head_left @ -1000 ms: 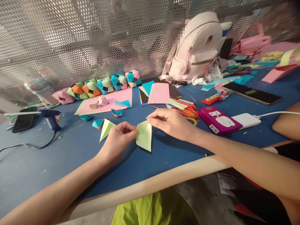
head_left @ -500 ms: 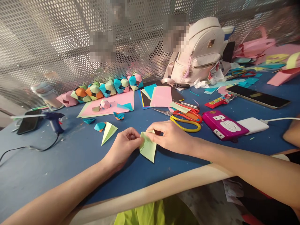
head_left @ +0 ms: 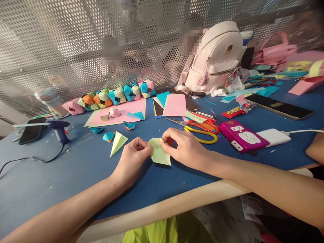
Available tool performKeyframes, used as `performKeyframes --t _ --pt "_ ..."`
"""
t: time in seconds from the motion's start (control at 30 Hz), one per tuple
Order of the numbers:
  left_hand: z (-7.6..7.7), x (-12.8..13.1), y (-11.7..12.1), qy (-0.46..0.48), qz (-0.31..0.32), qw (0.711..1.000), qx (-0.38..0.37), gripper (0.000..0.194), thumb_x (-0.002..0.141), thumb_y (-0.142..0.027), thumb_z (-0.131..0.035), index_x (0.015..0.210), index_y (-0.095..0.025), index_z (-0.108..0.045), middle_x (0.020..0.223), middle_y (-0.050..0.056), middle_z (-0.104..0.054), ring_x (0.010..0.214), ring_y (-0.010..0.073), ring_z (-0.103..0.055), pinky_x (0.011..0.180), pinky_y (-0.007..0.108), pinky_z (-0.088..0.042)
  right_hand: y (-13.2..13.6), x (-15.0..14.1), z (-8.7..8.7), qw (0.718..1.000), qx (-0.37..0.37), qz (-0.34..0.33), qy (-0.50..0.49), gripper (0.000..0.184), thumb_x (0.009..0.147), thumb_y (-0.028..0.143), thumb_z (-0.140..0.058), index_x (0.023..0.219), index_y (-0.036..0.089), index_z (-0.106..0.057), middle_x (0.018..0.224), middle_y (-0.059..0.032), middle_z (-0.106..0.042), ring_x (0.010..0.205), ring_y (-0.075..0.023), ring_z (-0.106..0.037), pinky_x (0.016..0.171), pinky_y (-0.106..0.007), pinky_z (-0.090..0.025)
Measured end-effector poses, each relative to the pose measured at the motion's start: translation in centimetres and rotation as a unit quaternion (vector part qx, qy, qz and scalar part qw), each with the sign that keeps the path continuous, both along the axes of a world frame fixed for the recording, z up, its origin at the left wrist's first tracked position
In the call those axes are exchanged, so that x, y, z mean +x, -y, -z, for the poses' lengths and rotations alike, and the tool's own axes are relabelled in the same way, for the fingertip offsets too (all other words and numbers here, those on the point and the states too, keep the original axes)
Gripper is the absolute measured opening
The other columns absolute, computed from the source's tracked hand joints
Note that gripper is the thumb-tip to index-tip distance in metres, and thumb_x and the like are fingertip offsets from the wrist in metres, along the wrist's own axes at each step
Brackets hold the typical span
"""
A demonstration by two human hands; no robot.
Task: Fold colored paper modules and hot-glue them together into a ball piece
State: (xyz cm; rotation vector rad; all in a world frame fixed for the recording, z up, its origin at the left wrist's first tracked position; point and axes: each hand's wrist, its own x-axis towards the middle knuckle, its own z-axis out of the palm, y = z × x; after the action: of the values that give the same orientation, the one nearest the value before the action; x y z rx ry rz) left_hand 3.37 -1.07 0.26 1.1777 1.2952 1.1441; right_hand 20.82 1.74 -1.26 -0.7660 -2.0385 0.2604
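Observation:
A light green folded paper piece [head_left: 159, 153] sits just above the blue table [head_left: 76, 168], pinched from both sides. My left hand [head_left: 131, 160] grips its left edge with closed fingers. My right hand [head_left: 183, 146] holds its right side, thumb and fingers pressed on the fold. Another light green folded triangle [head_left: 117, 141] lies to the left, beside a small blue and orange folded piece [head_left: 108, 136].
Scissors [head_left: 202, 128] with orange and yellow handles, a magenta power strip [head_left: 241, 136] and a white power bank [head_left: 273, 136] lie right. Coloured sheets [head_left: 173, 104], a row of paper balls [head_left: 116, 94], a glue gun [head_left: 57, 127], phones and a backpack [head_left: 217, 57] stand behind. Another person's arm [head_left: 315, 148] is far right.
My hands have drawn together and the green paper has been folded smaller, turning from hanging point-down to lying flatter between my fingers.

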Motion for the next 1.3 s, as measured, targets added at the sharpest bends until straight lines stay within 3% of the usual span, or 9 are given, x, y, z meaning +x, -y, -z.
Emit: performKeyframes --t 0.2,0.47,0.6,0.7,0.83,0.97,1.07,1.3 --pt "-0.2 0.1 0.1 0.047 0.004 0.998 -0.040 0.022 0.060 -0.020 -0.069 0.058 -0.018 -0.047 0.054 -0.007 -0.048 0.053 0.0072 -0.043 0.053 0.021 -0.034 -0.2 0.4 0.1 0.994 0.080 -0.058 0.055 0.016 0.090 0.008 -0.043 0.084 0.020 -0.052 0.081 -0.0044 -0.057 0.074 -0.0140 -0.056 0.066 -0.024 -0.045" --pt "0.0 -0.3 -0.1 0.038 0.004 0.999 -0.028 0.021 0.062 -0.019 -0.068 0.058 -0.018 -0.048 0.054 -0.007 -0.048 0.053 0.0071 -0.041 0.052 0.021 -0.033 -0.1 0.4 0.1 0.993 0.070 -0.089 0.039 0.015 0.088 0.011 -0.046 0.083 0.019 -0.057 0.089 -0.0079 -0.061 0.078 -0.0148 -0.058 0.069 -0.026 -0.049" --pt "0.4 -0.4 -0.1 -0.012 0.013 1.000 0.010 0.020 0.065 -0.020 -0.068 0.059 -0.018 -0.049 0.058 -0.006 -0.051 0.057 0.0084 -0.043 0.054 0.022 -0.035 0.2 0.3 -0.5 0.997 -0.010 -0.080 0.007 0.017 0.092 0.021 -0.051 0.075 0.018 -0.053 0.079 -0.0046 -0.060 0.072 -0.0137 -0.056 0.068 -0.026 -0.045" --pt "0.5 -0.4 0.0 -0.056 0.016 0.998 0.027 0.019 0.066 -0.022 -0.067 0.060 -0.019 -0.049 0.061 -0.004 -0.054 0.060 0.0100 -0.046 0.056 0.023 -0.036 0.3 0.4 -1.1 0.988 -0.135 -0.063 -0.033 0.018 0.092 0.029 -0.052 0.077 0.019 -0.051 0.074 -0.0012 -0.057 0.069 -0.0126 -0.053 0.064 -0.024 -0.042" --pt "0.4 -0.2 0.2 -0.077 0.023 0.996 0.040 0.017 0.067 -0.023 -0.065 0.060 -0.019 -0.050 0.066 -0.003 -0.058 0.061 0.0109 -0.049 0.057 0.023 -0.038 -0.5 0.6 -1.6 0.948 -0.297 -0.073 -0.088 0.027 0.095 0.037 -0.044 0.081 0.018 -0.055 0.073 0.0005 -0.056 0.069 -0.0121 -0.053 0.064 -0.024 -0.042" --pt "0.1 -0.1 0.2 -0.084 0.027 0.995 0.041 0.017 0.066 -0.024 -0.065 0.059 -0.019 -0.050 0.069 -0.002 -0.062 0.063 0.0117 -0.052 0.058 0.024 -0.040 -1.3 0.5 -1.2 0.901 -0.406 -0.122 -0.092 0.031 0.091 0.042 -0.051 0.078 0.016 -0.059 0.070 0.0014 -0.056 0.064 -0.0110 -0.051 0.061 -0.024 -0.041" --pt "0.1 -0.1 0.2 -0.086 0.026 0.995 0.037 0.018 0.066 -0.024 -0.066 0.059 -0.019 -0.050 0.068 -0.002 -0.062 0.063 0.0118 -0.052 0.058 0.024 -0.040 -1.1 0.3 -1.1 0.898 -0.414 -0.131 -0.070 0.023 0.086 0.037 -0.059 0.082 0.015 -0.062 0.074 0.0003 -0.061 0.066 -0.0112 -0.054 0.062 -0.024 -0.042" --pt "0.4 -0.2 0.2 -0.070 0.035 0.997 0.022 0.017 0.067 -0.023 -0.067 0.061 -0.019 -0.051 0.069 -0.002 -0.063 0.063 0.0107 -0.051 0.058 0.023 -0.040 -0.2 0.1 -1.5 0.940 -0.330 -0.088 -0.026 0.015 0.085 0.028 -0.061 0.079 0.015 -0.064 0.070 0.0007 -0.063 0.063 -0.0102 -0.054 0.058 -0.022 -0.041"
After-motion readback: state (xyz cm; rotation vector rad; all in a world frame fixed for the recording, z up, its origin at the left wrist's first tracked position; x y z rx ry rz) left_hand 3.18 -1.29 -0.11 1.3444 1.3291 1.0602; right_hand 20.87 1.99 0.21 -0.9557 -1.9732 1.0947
